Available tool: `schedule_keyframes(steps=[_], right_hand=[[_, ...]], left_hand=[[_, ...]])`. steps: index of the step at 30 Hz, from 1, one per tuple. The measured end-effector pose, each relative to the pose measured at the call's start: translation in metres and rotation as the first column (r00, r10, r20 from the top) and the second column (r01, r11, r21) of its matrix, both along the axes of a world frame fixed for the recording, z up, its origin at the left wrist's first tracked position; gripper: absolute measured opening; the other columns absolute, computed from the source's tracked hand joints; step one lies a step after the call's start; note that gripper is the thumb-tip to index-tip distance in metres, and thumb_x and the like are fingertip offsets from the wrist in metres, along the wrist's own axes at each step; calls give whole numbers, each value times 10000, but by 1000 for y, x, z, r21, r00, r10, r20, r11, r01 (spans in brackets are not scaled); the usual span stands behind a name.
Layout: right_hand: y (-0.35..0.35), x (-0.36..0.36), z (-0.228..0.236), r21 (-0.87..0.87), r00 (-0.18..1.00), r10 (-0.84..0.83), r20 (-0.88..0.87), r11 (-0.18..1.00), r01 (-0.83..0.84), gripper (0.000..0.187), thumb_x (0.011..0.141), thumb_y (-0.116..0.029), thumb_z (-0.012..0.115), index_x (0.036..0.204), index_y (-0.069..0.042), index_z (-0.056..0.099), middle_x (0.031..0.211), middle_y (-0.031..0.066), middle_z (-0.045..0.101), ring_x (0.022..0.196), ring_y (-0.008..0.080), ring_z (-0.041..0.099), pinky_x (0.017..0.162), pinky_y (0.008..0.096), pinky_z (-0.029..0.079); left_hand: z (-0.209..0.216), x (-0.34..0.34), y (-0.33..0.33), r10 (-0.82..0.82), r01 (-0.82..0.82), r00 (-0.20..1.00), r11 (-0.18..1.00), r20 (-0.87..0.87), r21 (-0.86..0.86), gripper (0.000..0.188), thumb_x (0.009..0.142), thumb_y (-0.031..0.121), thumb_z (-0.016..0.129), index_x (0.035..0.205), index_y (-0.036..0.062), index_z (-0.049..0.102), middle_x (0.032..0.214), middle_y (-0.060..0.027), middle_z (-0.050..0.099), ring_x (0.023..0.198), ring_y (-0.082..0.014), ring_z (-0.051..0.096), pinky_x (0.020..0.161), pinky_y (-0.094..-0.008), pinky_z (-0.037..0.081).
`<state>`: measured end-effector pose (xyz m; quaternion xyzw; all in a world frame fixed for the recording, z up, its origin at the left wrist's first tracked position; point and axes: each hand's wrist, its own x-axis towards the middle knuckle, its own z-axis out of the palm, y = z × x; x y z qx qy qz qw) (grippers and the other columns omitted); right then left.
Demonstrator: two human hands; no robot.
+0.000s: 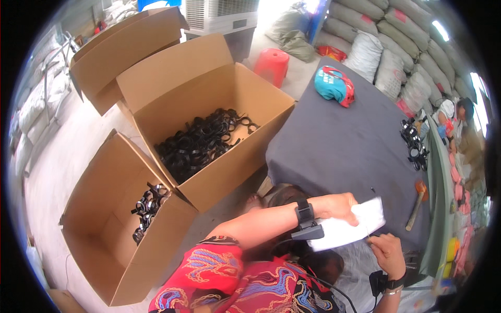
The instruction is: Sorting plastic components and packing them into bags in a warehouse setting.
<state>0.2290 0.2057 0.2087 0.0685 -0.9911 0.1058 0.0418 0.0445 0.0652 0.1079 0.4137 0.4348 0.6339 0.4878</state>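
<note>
My left hand [342, 208] holds a flat white piece [343, 230] by its far side, thumb on top, the other fingers underneath and out of sight. It is tilted above my lap, just off the near edge of the grey-covered table [323, 138], probably so it lies open to both hands. My right hand [387, 251] is at its near right corner, thumb and forefinger narrowed together; I cannot tell if they pinch the edge or something thin there.

The 2 open cartons stand on my left, seemingly within an easy reach: the larger carton [240, 164] has a heap of black rings [195, 141] in it, the nearer carton [99, 208] a small cluster of black parts [146, 211] by its right wall. A hammer-like tool [416, 206] lies on the table's right side, handle toward me, perhaps for a quick grab.

Glare washes out the white piece, so I cannot say whether it is paper or a thin bag. The heap hides most of its carton's bottom. At the far right, 1 other person [451, 117] is partly cut off by the dark rim.
</note>
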Motion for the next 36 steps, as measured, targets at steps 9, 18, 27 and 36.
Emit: schedule_keyframes(steps=[9,18,27,36], right_hand=[[-41,-9,1,-182,1000,21,-21,983,-24,179,717,13,555,888,21,606,627,115,477,562,232,487,521,309,354],[-55,-62,-11,-671,942,-334,33,692,268,327,841,-35,548,1165,10,544,817,21,631,684,82,533,588,250,437],[-1,-37,-18,-479,985,-148,-87,874,88,153,841,-132,592,912,-4,634,760,88,614,660,192,599,589,298,463],[-15,-37,-48,-973,946,-237,220,15,230,345,901,-182,561,1151,49,503,1045,92,605,947,144,586,802,303,500]], left_hand=[[-4,15,41,391,-358,671,915,-631,186,199,624,149,678,746,-8,662,722,-230,615,682,-358,623,631,-407,493],[-7,28,23,460,-376,637,886,-619,271,147,692,117,610,799,27,656,779,-169,651,778,-346,630,679,-411,479],[22,-25,0,160,-139,957,985,243,-103,170,834,41,575,960,-60,630,856,-73,650,723,-136,624,638,-267,518],[14,-2,22,208,-221,950,975,232,30,150,849,41,592,972,-33,633,870,-68,654,722,-126,615,637,-258,505]])
